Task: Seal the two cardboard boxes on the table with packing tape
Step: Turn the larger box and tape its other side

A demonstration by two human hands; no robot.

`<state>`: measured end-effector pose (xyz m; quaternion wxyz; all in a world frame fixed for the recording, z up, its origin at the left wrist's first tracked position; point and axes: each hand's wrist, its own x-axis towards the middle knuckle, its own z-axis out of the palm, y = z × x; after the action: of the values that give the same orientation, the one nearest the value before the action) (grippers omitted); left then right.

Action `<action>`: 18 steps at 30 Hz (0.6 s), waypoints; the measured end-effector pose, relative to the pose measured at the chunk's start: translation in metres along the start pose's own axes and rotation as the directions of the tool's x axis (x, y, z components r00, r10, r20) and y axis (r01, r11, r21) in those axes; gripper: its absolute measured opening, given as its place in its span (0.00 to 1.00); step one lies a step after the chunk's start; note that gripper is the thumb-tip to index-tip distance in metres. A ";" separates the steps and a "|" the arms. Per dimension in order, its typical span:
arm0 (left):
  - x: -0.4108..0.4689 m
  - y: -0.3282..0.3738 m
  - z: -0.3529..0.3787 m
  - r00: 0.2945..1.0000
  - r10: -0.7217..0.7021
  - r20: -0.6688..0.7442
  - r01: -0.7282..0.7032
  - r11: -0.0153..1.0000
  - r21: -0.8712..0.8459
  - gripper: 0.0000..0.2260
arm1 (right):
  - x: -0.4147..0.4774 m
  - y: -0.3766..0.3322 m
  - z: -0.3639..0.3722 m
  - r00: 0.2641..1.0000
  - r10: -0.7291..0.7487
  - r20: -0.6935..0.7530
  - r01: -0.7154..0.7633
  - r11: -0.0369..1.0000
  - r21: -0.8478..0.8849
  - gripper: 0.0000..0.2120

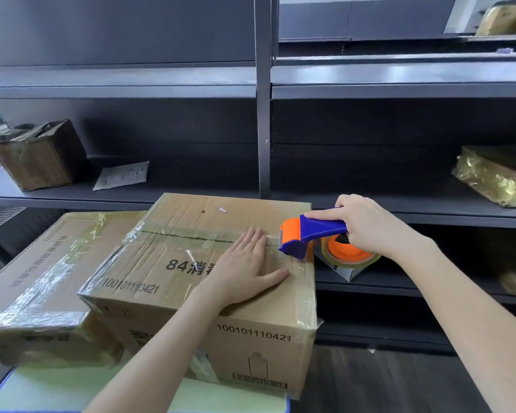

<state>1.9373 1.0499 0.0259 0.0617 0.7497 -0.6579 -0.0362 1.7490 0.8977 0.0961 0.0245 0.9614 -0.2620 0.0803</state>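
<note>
A cardboard box point(173, 248) printed with "84" and a number stands in front of me, clear tape running along its top seam. My left hand point(248, 263) lies flat and open on the lid, fingers over the seam near the right end. My right hand point(367, 225) grips the blue handle of an orange and blue tape dispenser point(307, 236), whose cutter head sits at the right end of the seam by the box's right edge. The tape roll point(352, 254) hangs past that edge. A second, heavily taped cardboard box point(42, 275) lies beside it on the left.
Both boxes rest on a pale green table point(42, 389) with a blue rim. Behind stand dark metal shelves point(262, 114) holding a small brown box point(39, 156), a paper slip point(122, 175) and gold-wrapped parcels point(495, 177).
</note>
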 end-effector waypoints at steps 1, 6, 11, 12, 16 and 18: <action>0.000 -0.001 0.001 1.000 0.000 -0.007 0.000 1.000 0.002 0.41 | -0.001 0.001 0.000 1.000 0.000 0.010 0.000 1.000 0.018 0.34; -0.002 -0.001 0.000 1.000 0.000 -0.003 0.000 1.000 -0.005 0.41 | -0.018 0.021 -0.006 1.000 0.008 -0.004 -0.007 0.997 0.082 0.36; -0.002 0.003 -0.001 1.000 0.007 0.002 -0.007 1.000 -0.017 0.40 | -0.047 0.040 -0.012 0.995 0.091 0.038 -0.095 0.987 0.129 0.34; -0.002 0.004 -0.002 1.000 0.012 0.006 -0.012 1.000 -0.018 0.40 | -0.049 0.039 -0.011 0.995 0.088 0.047 -0.094 0.986 0.139 0.34; 0.001 0.008 -0.003 0.999 0.025 0.034 -0.024 1.000 -0.014 0.39 | -0.061 0.052 -0.018 0.992 0.108 0.068 -0.118 0.981 0.155 0.35; 0.004 0.007 -0.003 0.999 0.021 0.041 -0.020 1.000 -0.021 0.39 | -0.068 0.062 -0.023 0.986 0.148 0.083 -0.158 0.978 0.135 0.36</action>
<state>1.9313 1.0455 0.0299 0.0562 0.7414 -0.6662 -0.0577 1.6565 0.8800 0.1078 -0.0592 0.9400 -0.3296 0.0655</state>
